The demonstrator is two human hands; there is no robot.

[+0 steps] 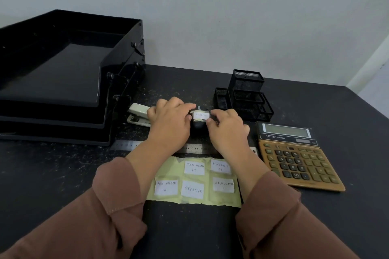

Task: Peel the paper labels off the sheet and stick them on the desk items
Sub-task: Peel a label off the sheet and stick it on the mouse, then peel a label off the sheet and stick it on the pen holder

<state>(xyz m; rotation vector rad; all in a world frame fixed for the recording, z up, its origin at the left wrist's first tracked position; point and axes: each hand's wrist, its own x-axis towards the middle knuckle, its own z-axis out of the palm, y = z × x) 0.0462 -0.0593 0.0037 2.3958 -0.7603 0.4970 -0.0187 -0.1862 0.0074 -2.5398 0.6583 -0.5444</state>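
A white label (201,115) lies on the black mouse (199,125); five remain on the yellow sheet (194,182).

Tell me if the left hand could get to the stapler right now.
Probably yes: the stapler lies just beside the left hand with nothing between them, though that hand is busy pressing a label onto the mouse.

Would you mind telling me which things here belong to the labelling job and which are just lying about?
Job: label sheet, mouse being labelled by left hand and right hand, stapler, document tray, pen holder, calculator, ruler.

Lying about: nothing visible.
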